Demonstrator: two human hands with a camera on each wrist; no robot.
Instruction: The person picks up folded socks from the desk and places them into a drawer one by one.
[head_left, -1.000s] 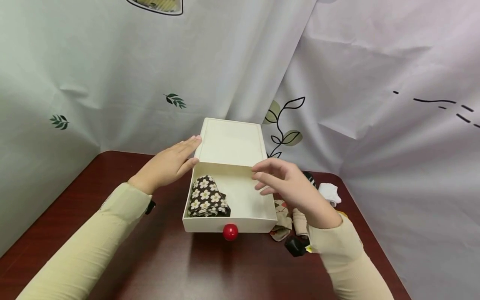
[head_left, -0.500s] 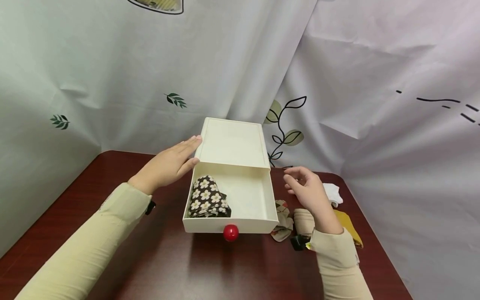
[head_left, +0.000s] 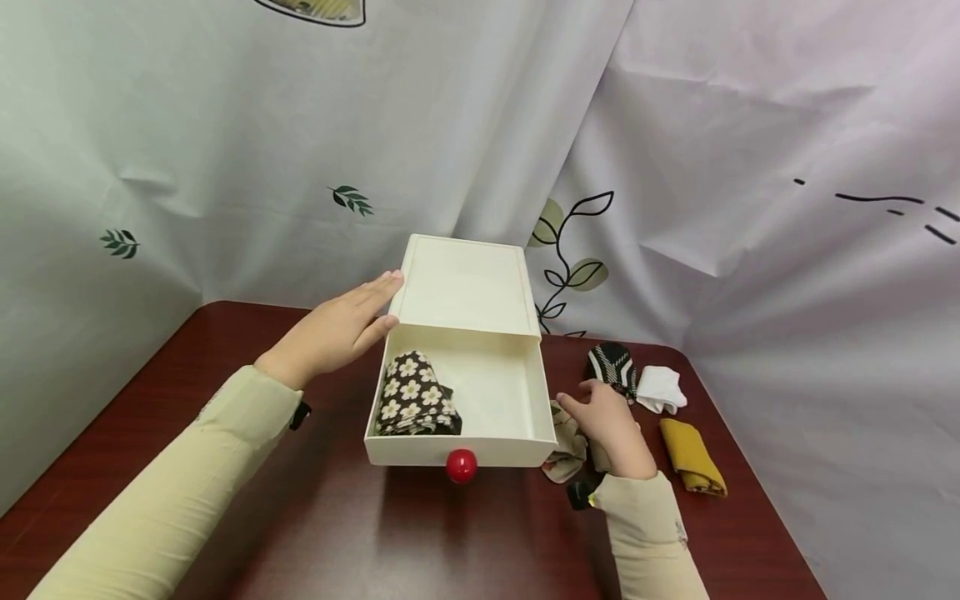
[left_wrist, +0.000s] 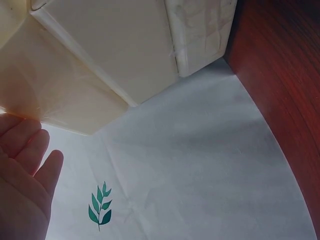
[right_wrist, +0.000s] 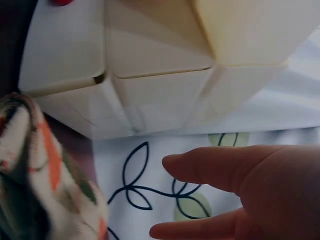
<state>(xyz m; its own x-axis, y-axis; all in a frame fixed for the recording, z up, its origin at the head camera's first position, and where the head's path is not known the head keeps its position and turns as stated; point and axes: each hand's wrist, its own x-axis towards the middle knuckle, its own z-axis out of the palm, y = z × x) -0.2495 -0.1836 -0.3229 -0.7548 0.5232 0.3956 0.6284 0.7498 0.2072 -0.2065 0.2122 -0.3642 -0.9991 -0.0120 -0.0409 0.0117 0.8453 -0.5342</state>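
Observation:
My left hand [head_left: 337, 329] lies with straight fingers along the left side of a white drawer unit [head_left: 468, 283]. Its open drawer [head_left: 498, 396] has a red knob [head_left: 461, 465] and holds a folded black sock with white flowers [head_left: 412, 393] on the left. My right hand [head_left: 609, 425] hovers over the folded socks right of the drawer, thumb and fingers apart with nothing between them. Nearest to it is a beige argyle sock [head_left: 566, 443], whose orange and green pattern shows in the right wrist view [right_wrist: 55, 170]. A beige ribbed sock [head_left: 598, 458] is mostly hidden beneath this hand.
Behind the right hand lie a black-and-white folded sock [head_left: 612, 363] and a white one [head_left: 661, 389]. A mustard folded sock [head_left: 692, 457] lies farther right. The dark red table [head_left: 315, 517] meets a pale printed curtain [head_left: 300, 108] at the back.
My right hand has left the drawer's right side, swung out to the right, then come down and forward toward me over the argyle and beige socks. The left hand has stayed put.

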